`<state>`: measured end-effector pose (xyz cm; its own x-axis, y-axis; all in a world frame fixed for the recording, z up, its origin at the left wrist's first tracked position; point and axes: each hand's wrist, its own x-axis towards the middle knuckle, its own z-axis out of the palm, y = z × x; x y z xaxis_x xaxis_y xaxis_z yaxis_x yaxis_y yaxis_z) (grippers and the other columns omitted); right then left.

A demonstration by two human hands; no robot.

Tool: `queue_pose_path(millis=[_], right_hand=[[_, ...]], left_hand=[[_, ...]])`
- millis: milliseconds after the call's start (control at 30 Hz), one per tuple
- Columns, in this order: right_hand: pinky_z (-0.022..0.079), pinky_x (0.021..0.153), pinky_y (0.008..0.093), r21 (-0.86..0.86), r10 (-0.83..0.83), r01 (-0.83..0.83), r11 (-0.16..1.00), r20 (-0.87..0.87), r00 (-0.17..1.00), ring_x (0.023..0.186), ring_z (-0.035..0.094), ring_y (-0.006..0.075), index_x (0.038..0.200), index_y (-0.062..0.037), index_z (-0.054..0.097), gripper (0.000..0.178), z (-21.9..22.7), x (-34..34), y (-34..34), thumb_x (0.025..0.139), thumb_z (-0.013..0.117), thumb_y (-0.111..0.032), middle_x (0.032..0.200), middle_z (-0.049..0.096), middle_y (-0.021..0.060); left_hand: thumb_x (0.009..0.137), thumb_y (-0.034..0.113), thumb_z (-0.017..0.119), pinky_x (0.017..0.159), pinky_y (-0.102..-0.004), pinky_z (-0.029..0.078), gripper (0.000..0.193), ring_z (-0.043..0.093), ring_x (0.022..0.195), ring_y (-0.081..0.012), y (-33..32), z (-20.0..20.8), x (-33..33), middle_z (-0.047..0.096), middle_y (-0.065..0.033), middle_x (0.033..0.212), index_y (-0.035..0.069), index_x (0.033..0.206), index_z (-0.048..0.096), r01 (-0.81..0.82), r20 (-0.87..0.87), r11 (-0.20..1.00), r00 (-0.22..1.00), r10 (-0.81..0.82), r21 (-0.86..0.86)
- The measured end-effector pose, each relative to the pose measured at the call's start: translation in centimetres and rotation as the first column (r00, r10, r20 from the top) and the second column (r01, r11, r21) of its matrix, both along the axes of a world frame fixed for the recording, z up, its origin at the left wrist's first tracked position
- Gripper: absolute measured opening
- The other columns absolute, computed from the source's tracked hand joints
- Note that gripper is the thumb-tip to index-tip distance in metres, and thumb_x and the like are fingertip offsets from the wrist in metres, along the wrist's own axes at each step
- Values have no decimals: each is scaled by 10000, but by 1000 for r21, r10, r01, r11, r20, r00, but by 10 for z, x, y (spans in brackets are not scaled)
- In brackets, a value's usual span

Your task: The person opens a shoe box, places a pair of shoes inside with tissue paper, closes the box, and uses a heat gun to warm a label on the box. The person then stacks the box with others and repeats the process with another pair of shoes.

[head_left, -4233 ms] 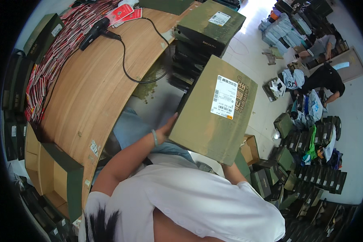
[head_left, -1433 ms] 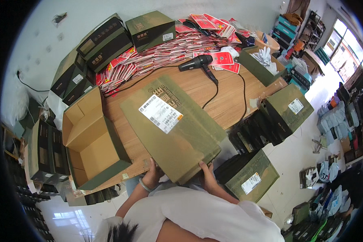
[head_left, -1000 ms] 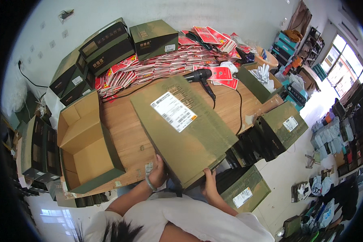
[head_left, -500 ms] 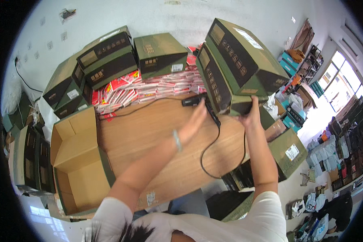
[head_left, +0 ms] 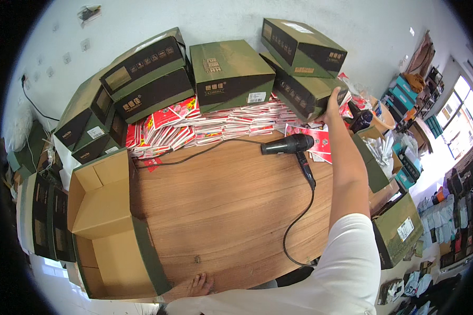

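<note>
At the back right of the table, my right hand (head_left: pixel 331 108) grips the near right corner of a green-and-black cardboard box (head_left: pixel 303 94). Another box of the same kind (head_left: pixel 304 46) lies on top of it, a little askew. My left hand (head_left: pixel 199 285) rests at the table's near edge, fingers apart and holding nothing, beside an open box (head_left: pixel 115 257) with a bare brown inside. A black hair dryer (head_left: pixel 289 145) lies between my hands and the back row, nozzle to the left, its cord curling toward the near edge.
Flat red-and-white packets (head_left: pixel 220 123) are piled along the back, under a single green box (head_left: pixel 231 76) and stacked boxes (head_left: pixel 155 92) at the left. More boxes (head_left: pixel 399 231) stand off the table's right side. A power cord (head_left: pixel 205 151) crosses the wooden table (head_left: pixel 226 210).
My right hand has pushed the two stacked boxes back, away from me. My left hand has drawn back from near the hair dryer to the near edge. The whole dryer now shows.
</note>
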<state>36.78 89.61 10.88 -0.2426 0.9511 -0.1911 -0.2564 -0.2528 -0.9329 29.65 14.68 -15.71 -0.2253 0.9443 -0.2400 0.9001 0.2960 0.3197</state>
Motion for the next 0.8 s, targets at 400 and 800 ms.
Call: queue_pose_path(millis=[400, 800], right_hand=[[349, 933, 730, -1, -190, 201, 980, -329, 925, 1218, 500, 381, 1369, -115, 444, 688, -35, -10, -24, 786, 670, -402, 1334, 530, 147], [152, 1016, 765, -109, -116, 94, 990, -215, 970, 1343, 350, 457, 1430, -137, 394, 746, -4, -17, -40, 828, 544, -550, 1490, 383, 165]], left_hand=[[962, 540, 423, 1076, -561, 353, 550, 416, 1364, -378, 4, -17, -1, 428, -206, 1471, 247, 1424, 479, 284, -678, 919, 735, -26, 274], [938, 539, 447, 986, -553, 431, 574, 515, 1259, -387, 9, -2, 10, 559, -219, 1325, 188, 1393, 452, 270, -675, 909, 737, 17, 318]])
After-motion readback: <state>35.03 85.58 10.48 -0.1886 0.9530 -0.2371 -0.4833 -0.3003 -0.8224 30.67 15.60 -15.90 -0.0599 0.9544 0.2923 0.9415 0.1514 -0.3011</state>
